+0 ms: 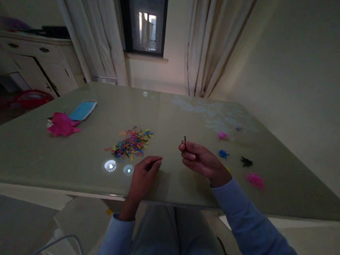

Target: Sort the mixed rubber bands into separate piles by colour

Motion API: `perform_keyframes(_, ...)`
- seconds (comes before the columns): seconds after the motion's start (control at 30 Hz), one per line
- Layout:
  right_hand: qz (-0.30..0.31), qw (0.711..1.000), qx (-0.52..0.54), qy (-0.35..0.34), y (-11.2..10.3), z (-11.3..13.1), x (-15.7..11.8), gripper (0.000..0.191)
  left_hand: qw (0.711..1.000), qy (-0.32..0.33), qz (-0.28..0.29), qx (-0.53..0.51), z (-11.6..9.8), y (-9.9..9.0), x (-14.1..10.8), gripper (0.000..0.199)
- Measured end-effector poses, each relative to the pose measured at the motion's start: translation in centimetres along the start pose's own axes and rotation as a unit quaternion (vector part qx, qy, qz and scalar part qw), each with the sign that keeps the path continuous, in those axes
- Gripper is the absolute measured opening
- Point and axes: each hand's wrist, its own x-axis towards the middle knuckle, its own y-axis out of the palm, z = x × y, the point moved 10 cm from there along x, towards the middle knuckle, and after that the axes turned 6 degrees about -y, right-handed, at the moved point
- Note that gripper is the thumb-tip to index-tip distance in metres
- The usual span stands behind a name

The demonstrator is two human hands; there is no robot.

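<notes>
My right hand (201,159) is raised above the table's near part, its thumb and finger pinching a small black loop (185,141) that stands up from the fingertips. To its left, my left hand (145,173) is near the table's front edge, thumb and fingers brought together; anything between the tips is too small to make out. Beyond my left hand lies a mixed pile of small coloured bands (132,144). Right of my right hand are separate little clusters: blue (223,154), black (246,161), bright pink (255,180), light pink (222,135) and a pale purple one (238,127). A bit of yellow shows beside my right wrist.
On the glossy table (162,116), a crumpled pink wrapper (63,124) and a blue face mask (83,110) lie at the far left. Behind are curtains, a window (147,17) and a white cabinet (39,65). A cable (47,245) curves at the lower left.
</notes>
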Motion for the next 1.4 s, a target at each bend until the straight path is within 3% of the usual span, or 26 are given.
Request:
perform_keyframes(0.3, -0.065, 0.998, -0.006, -0.022, -5.0, 3.9, -7.7, 0.024, 0.997, -0.043, -0.041, 0.05, 0.3, -0.9, -0.7, 0.036)
perform_keyframes(0.4, -0.11, 0.992, -0.055, -0.038, -9.0, 5.3, -10.1, 0.028, 0.992, -0.028, -0.056, 0.11, 0.1, -1.0, -0.7, 0.036)
perform_keyframes(0.47, -0.164, 0.978, -0.122, -0.049, -13.0, 6.1, -11.5, 0.031, 0.988, -0.009, -0.054, 0.143, 0.0, -0.9, -0.5, 0.037)
perform_keyframes(0.53, -0.238, 0.946, -0.211, -0.068, -18.0, 7.3, -13.0, 0.035, 0.985, 0.001, -0.046, 0.169, 0.1, -0.7, -0.4, 0.038)
perform_keyframes(0.63, -0.338, 0.855, -0.384, -0.087, -24.6, 9.0, -15.0, 0.035, 0.978, -0.008, -0.04, 0.204, 0.5, -0.7, -0.3, 0.041)
perform_keyframes(0.73, -0.358, 0.776, -0.512, -0.085, -28.2, 9.6, -15.7, 0.029, 0.974, -0.004, -0.04, 0.225, 0.5, -0.7, -0.3, 0.043)
perform_keyframes(0.8, -0.337, 0.753, -0.559, -0.084, -29.1, 9.5, -15.6, 0.025, 0.972, 0.0, -0.042, 0.232, 0.3, -0.6, -0.3, 0.043)
perform_keyframes(0.87, -0.313, 0.747, -0.581, -0.081, -29.4, 9.2, -15.2, 0.022, 0.971, 0.0, -0.047, 0.236, 0.2, -0.7, -0.3, 0.043)
perform_keyframes(1.1, -0.258, 0.735, -0.622, -0.088, -28.2, 9.1, -13.8, 0.016, 0.972, -0.005, -0.049, 0.232, 0.2, -0.7, -0.3, 0.043)
perform_keyframes(1.4, -0.275, 0.729, -0.62, -0.089, -28.3, 9.5, -14.3, 0.02, 0.972, -0.017, -0.046, 0.231, 0.3, -0.7, -0.3, 0.043)
